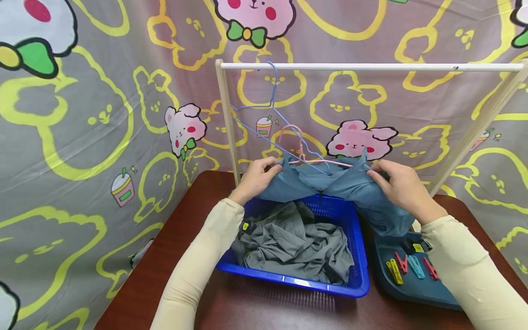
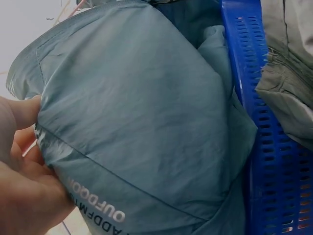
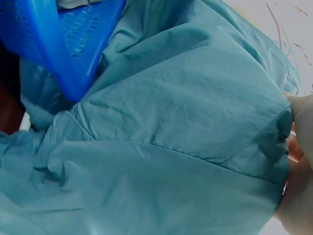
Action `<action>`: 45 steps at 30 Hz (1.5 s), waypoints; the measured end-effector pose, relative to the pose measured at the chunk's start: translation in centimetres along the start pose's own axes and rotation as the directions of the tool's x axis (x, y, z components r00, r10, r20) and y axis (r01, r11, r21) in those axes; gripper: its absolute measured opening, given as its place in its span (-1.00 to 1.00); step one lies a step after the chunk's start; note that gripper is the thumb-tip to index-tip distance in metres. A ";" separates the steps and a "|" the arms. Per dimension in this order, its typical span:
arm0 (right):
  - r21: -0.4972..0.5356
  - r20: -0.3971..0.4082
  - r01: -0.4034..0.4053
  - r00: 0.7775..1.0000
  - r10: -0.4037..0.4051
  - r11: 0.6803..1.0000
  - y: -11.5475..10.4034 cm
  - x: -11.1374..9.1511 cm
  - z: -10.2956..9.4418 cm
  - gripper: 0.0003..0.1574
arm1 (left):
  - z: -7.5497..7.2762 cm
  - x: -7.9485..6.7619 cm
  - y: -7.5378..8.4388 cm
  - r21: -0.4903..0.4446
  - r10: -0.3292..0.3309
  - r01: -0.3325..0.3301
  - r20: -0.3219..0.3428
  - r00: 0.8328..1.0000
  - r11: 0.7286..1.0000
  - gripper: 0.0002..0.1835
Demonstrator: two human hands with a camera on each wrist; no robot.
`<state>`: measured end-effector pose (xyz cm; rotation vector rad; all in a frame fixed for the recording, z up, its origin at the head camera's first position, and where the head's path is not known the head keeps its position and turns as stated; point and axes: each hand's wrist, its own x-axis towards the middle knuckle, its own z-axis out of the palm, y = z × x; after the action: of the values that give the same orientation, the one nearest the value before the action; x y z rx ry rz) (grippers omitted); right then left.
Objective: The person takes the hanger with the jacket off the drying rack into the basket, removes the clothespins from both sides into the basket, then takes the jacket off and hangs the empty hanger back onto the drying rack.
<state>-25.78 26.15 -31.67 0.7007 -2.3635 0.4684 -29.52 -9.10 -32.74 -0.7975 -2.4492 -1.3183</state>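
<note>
Both hands hold up a blue-grey jacket (image 1: pixel 288 183) by its shoulders, over the back of a blue basket (image 1: pixel 363 279). My left hand (image 1: pixel 256 178) pinches the cloth at the left shoulder. On the other side my right hand (image 1: pixel 402 185) grips the right shoulder between thumb and fingers. A pink hanger (image 1: pixel 330 162) sits inside the jacket's neck, its hook pointing up. White lettering (image 2: pixel 100 208) runs along the jacket near the left fingers in the left wrist view. One sleeve (image 1: pixel 385 217) hangs outside the basket's right side.
Grey clothes (image 1: pixel 294 243) lie crumpled in the basket. A blue hanger (image 1: pixel 273 87) hangs from the white rod (image 1: pixel 350 67) of a wooden rack, overlapping the pink hanger in view. At right, a dark tray (image 1: pixel 412 293) holds clothespins (image 1: pixel 415 266). Patterned curtains surround the brown table (image 1: pixel 173 256).
</note>
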 end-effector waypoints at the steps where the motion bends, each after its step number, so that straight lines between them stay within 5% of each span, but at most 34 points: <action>1: 0.001 -0.004 0.012 1.000 -0.012 1.000 0.0 -0.1 0.0 -0.92 | 0.0 0.0 0.0 0.003 0.000 0.000 0.005 1.000 1.000 -0.80; 14: -0.004 -0.078 0.125 0.989 -0.125 0.992 -1.1 -0.1 0.8 -0.77 | 0.5 0.7 1.6 0.078 0.090 -0.092 0.028 0.996 0.993 -0.72; 22: -0.009 -0.031 0.112 0.993 -0.112 0.994 -0.7 -0.1 0.2 -0.79 | 0.1 0.6 1.8 0.064 0.049 -0.051 0.040 0.998 0.997 -0.75; 34: 0.011 -0.072 0.098 0.993 -0.097 0.995 1.1 -0.8 -0.6 -0.74 | -0.5 0.2 1.3 0.063 -0.042 0.039 0.059 0.997 0.997 -0.74; 45: 0.046 -0.102 0.044 0.994 -0.039 0.998 0.9 -0.7 0.0 -0.80 | -0.2 0.4 1.9 0.089 -0.004 -0.004 0.095 0.996 0.996 -0.74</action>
<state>-25.85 27.12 -32.31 0.7300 -2.2455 0.5314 -28.75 -8.31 -31.19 -0.8556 -2.5611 -1.1869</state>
